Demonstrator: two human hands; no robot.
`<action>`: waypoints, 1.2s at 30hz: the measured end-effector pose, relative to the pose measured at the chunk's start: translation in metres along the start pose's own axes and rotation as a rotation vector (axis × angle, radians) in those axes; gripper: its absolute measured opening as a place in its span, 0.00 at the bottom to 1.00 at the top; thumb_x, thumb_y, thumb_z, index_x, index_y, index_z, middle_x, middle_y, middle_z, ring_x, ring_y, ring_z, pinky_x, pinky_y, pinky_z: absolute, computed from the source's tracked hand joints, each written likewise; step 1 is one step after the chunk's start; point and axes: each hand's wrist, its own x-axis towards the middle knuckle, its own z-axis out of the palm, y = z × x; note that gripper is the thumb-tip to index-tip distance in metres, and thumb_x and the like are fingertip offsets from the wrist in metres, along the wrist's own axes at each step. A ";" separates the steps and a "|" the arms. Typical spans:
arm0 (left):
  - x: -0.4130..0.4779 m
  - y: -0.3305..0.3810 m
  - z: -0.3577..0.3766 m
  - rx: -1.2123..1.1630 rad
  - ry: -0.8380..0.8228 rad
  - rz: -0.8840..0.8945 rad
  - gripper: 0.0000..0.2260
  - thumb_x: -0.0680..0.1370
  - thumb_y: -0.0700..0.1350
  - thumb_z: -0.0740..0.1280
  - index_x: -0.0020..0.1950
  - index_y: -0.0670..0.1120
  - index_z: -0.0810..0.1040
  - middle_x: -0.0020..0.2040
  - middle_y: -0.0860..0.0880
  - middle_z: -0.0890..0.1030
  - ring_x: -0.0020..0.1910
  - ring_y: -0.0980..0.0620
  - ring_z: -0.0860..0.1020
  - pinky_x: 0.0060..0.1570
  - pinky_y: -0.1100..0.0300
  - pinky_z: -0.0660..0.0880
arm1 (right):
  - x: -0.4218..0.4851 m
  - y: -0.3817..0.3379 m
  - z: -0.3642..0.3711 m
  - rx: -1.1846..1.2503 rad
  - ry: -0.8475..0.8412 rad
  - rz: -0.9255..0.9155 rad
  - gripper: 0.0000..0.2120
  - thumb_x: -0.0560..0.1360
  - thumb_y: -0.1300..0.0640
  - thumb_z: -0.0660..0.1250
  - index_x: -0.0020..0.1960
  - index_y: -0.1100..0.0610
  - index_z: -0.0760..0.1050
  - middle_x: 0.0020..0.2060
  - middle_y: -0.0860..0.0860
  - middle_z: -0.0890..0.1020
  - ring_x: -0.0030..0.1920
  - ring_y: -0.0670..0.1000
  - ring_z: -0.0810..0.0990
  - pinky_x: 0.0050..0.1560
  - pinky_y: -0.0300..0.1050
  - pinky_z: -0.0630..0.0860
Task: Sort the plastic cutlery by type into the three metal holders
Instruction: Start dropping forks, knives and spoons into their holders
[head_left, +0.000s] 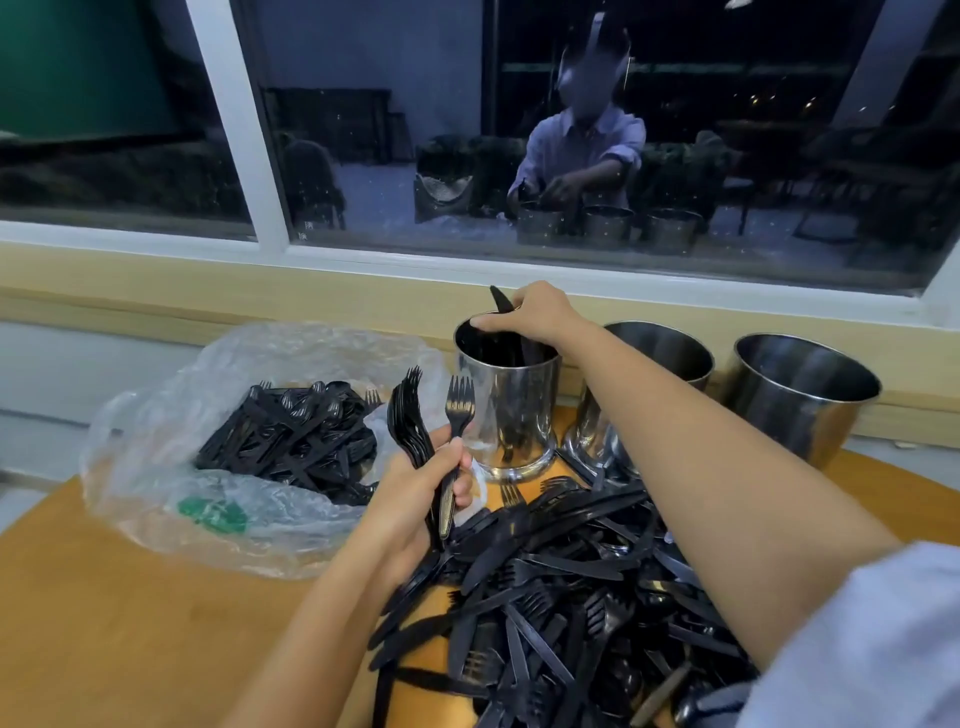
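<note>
Right hand (537, 312) pinches a knife (497, 299) over the holder (519, 410); left hand (418, 493) grips upright forks (410, 415) at its seven o'clock.

Left hand (415, 493), centre of frame: fingers curled round a bundle of forks (410, 410), thumb pressed along one handle, tines up. Bare left forearm enters from bottom centre. Right arm crosses from lower right corner, pale sleeve (872, 649) there, forearm bare and extended. Right hand (535, 312), upper centre: palm down, fingers pinching a knife (497, 299).
</note>
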 end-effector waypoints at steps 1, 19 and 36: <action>-0.002 0.002 -0.002 -0.003 0.009 0.003 0.05 0.83 0.38 0.59 0.50 0.40 0.73 0.35 0.47 0.72 0.27 0.55 0.67 0.28 0.64 0.68 | -0.003 -0.003 -0.006 0.002 -0.009 -0.006 0.26 0.71 0.44 0.74 0.52 0.66 0.78 0.53 0.61 0.81 0.56 0.59 0.78 0.51 0.46 0.74; -0.081 0.003 0.003 0.018 -0.184 -0.082 0.11 0.80 0.43 0.63 0.55 0.36 0.76 0.40 0.46 0.78 0.32 0.54 0.74 0.34 0.63 0.74 | -0.193 -0.009 0.060 0.677 -0.155 -0.046 0.10 0.80 0.54 0.64 0.47 0.58 0.81 0.36 0.56 0.79 0.33 0.44 0.77 0.42 0.41 0.73; -0.099 -0.006 0.015 0.158 -0.113 -0.168 0.11 0.83 0.46 0.61 0.53 0.40 0.77 0.33 0.51 0.71 0.22 0.60 0.60 0.21 0.68 0.57 | -0.210 -0.006 0.029 0.749 -0.070 -0.005 0.20 0.73 0.44 0.71 0.55 0.59 0.77 0.35 0.44 0.74 0.25 0.39 0.67 0.28 0.32 0.62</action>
